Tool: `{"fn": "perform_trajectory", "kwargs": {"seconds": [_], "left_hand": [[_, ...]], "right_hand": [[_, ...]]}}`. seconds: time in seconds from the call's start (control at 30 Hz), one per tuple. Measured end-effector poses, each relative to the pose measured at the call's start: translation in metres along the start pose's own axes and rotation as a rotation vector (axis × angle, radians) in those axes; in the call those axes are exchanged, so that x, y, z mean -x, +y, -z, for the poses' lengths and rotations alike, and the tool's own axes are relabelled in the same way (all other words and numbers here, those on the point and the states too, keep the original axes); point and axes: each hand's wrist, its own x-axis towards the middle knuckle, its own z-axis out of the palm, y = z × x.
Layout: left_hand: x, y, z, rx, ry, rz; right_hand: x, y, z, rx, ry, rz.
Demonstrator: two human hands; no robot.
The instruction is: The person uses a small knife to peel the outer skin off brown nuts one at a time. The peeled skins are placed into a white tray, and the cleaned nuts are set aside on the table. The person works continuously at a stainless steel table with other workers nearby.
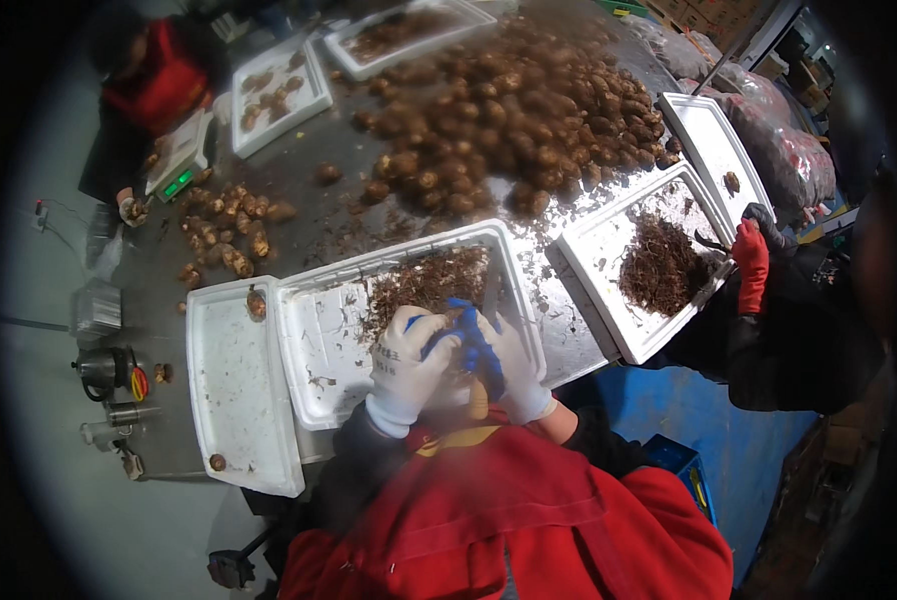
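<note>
Both my hands wear white gloves with blue coated palms and meet over the near edge of a white foam tray (pixel 321 330). My right hand (pixel 512 367) is closed around a knife; its yellowish handle (pixel 478 399) shows below the fist, and its blurred blade (pixel 491 294) points away from me. My left hand (pixel 407 367) has bent fingers against the blue fingers of the right glove. Whether anything lies inside the left hand is hidden. Brown fibrous peelings (pixel 433 285) fill much of the tray beyond my hands.
A large heap of brown taro-like tubers (pixel 493 120) covers the far table. Left is a shallow foam tray (pixel 242 390) with two tubers. A co-worker's red-gloved hand (pixel 751 259) holds a curved blade by another peelings tray (pixel 606 300). Another person sits near a scale (pixel 178 176).
</note>
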Motion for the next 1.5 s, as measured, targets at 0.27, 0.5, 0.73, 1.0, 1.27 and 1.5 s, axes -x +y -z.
{"fn": "perform_trajectory", "kwargs": {"seconds": [0.27,0.5,0.73,1.0,1.27,1.5], "left_hand": [[0.038,-0.020,-0.008,-0.130,-0.136,-0.045],[0.040,-0.062,-0.011,0.490,-0.183,0.404],[0.014,-0.024,-0.001,1.010,-0.328,0.550],[0.016,-0.012,0.007,1.123,-0.214,0.524],[0.015,-0.014,0.004,1.053,-0.188,0.372],[0.025,-0.012,0.005,0.850,-0.155,0.423]], "right_hand": [[-0.007,-0.028,0.016,0.067,0.010,0.161],[0.005,-0.030,0.011,0.485,-0.158,0.255],[0.021,-0.041,0.000,0.482,-0.198,0.148],[0.007,-0.042,0.020,0.310,0.012,0.150],[0.017,-0.026,-0.002,0.465,-0.226,0.327],[0.013,-0.032,0.000,0.815,-0.192,0.542]]}}
